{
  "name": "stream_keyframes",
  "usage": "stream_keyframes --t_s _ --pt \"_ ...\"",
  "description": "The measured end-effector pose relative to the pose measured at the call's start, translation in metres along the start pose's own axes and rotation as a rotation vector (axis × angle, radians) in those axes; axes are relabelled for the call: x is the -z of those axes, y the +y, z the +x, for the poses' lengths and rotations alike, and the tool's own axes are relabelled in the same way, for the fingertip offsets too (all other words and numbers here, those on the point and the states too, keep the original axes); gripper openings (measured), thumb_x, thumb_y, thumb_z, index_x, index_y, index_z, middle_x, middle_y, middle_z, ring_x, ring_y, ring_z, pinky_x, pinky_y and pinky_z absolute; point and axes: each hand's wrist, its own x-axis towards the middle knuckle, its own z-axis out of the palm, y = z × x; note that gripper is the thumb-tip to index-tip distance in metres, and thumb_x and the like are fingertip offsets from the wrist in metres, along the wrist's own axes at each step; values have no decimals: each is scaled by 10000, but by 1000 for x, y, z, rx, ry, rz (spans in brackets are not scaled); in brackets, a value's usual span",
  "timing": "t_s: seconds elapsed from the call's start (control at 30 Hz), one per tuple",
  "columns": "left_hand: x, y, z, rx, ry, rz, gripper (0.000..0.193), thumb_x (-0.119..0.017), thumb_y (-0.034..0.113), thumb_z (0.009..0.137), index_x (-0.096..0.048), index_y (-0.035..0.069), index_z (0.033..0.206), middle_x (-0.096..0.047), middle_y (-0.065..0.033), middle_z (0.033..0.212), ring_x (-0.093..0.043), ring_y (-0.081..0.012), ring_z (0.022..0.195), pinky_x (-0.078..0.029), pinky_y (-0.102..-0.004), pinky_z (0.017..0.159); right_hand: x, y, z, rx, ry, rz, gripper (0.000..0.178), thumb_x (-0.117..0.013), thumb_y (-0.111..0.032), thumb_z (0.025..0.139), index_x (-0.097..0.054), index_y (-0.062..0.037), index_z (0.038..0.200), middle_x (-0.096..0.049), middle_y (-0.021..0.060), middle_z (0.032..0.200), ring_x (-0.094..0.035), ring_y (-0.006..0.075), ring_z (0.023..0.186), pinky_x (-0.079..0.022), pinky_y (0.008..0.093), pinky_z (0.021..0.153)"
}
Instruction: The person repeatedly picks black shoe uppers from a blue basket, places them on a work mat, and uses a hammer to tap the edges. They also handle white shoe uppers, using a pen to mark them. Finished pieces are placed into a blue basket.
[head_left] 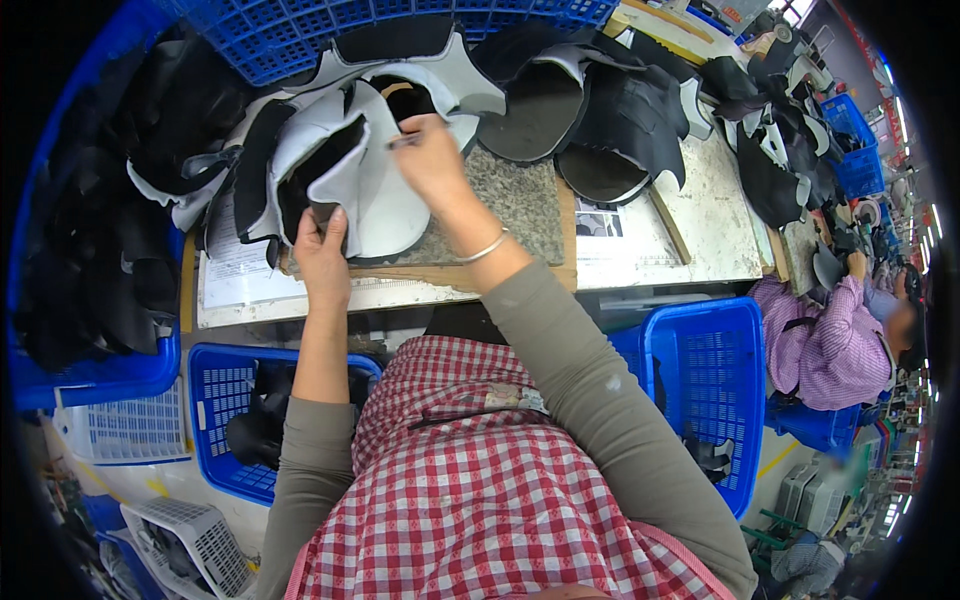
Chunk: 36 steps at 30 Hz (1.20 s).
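My left hand [325, 250] pinches the near edge of a white and black shoe upper [385, 205], with thumb and fingers at its lower rim. Its pale lining faces up, and part of it rests over the stone slab [515, 205]. Over the upper's right side is my right hand [432, 165], fingers closed around a small, dark, slender tool that is blurred and partly hidden. I cannot tell whether its tip touches the upper. More black and white uppers [535, 105] lie along the back of the table, close beyond both hands.
Black pieces fill a large blue crate [105, 375] at the left. Another blue basket [555, 12] stands behind the table. Below the table edge are blue baskets [235, 480] [705, 320]. A wooden strip [670, 226] lies on the right. Farther right a person in a checked top [835, 340] works.
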Motion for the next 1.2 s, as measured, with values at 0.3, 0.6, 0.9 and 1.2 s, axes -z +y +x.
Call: stream_keyframes --t_s 0.3,0.6,0.9,1.2 --pt "7 -3 12 116 -18 -502 451 -593 66 1030 -473 -18 1457 -560 -117 1441 -544 -244 1322 -425 -410 1150 64 70 10 244 617 -326 585 -827 -268 856 -563 -13 1311 -725 176 1167 -620 350 1107 -498 439 964" --pt "-1 8 11 5 -2 -471 446 -603 146 1051 -482 57 1471 -560 -118 1472 -535 -273 1350 -403 -456 1170 31 -37 30 350 179 95 146 -714 -255 966 -697 -114 999 -735 106 872 -725 303 800 -538 371 685" --pt "-64 143 52 -376 -181 -459 447 -493 159 1102 -390 105 1534 -534 -127 1487 -566 -268 1311 -460 -447 1128 179 -122 4 666 178 661 226 -669 -275 1031 -673 -48 1028 -769 60 1037 -620 57 880 -506 241 791" --pt "-337 80 167 -457 -747 709 631 -632 385 1016 -515 -91 1412 -594 -229 1403 -545 -312 1332 -377 -357 1144 319 -6 85 423 994 -84 432 -741 -247 941 -572 -35 1278 -702 236 1151 -653 453 1101 -511 481 946"
